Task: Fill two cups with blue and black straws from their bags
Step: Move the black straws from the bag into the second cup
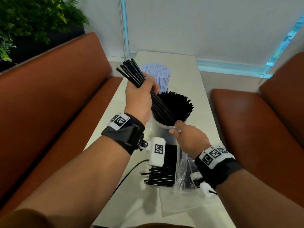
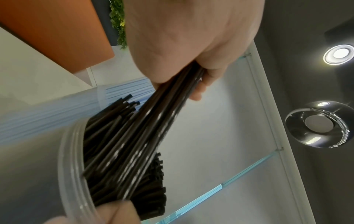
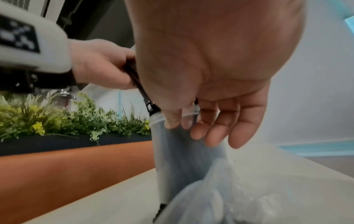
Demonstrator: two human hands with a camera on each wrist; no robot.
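My left hand (image 1: 139,96) grips a tilted bundle of black straws (image 1: 131,71) around its middle. The bundle's lower ends reach into a clear cup (image 1: 157,129) packed with upright black straws (image 1: 177,106). My right hand (image 1: 189,137) pinches the cup's near rim, thumb inside, fingers on the outer wall. In the left wrist view the bundle (image 2: 153,121) fans down from my palm (image 2: 191,37) into the cup rim (image 2: 69,166). The right wrist view shows my fingers (image 3: 210,128) against the cup (image 3: 182,159). Behind stands a cup of blue straws (image 1: 156,74).
A clear bag (image 1: 181,170) lies on the narrow pale table (image 1: 185,76) near me, with loose black straws (image 1: 161,176) spilling from it. Brown benches flank the table on the left (image 1: 57,96) and the right (image 1: 255,129). Plants (image 1: 32,18) stand behind the left bench.
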